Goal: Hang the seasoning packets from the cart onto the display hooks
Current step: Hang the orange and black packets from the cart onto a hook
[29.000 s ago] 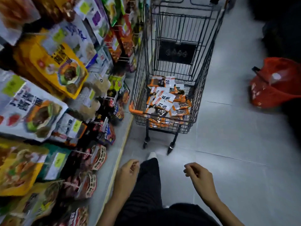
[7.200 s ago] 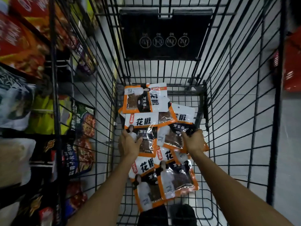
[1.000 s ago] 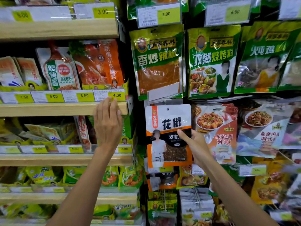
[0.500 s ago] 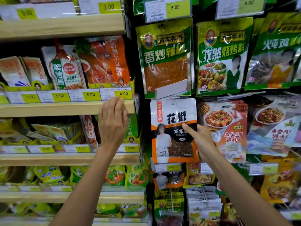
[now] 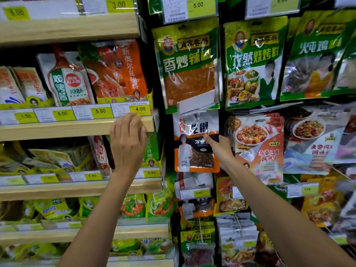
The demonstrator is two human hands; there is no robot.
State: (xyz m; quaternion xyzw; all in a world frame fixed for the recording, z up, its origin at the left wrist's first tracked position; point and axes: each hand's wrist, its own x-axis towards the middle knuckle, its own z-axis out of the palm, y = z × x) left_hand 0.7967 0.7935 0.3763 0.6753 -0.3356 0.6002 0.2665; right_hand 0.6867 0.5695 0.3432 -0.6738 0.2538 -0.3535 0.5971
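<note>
A white and orange seasoning packet (image 5: 194, 151) with black characters is held up against the hook display, its top just under a blank price-tag holder (image 5: 196, 102). My right hand (image 5: 218, 149) pinches it at its right edge, thumb on the front. The hook itself is hidden behind the packet and the tag. My left hand (image 5: 128, 139) rests with straight fingers on the front edge of a wooden shelf (image 5: 77, 128), left of the packet. The cart is out of view.
Green seasoning packets (image 5: 187, 64) hang on the row above, and red and white packets (image 5: 256, 145) hang to the right. More orange packets (image 5: 194, 207) hang below. Wooden shelves with yellow price tags (image 5: 100, 111) and sauce pouches fill the left side.
My right hand has lifted the packet a little and pushed it toward the display, its top now under the blank tag holder. My left hand stays on the shelf edge.
</note>
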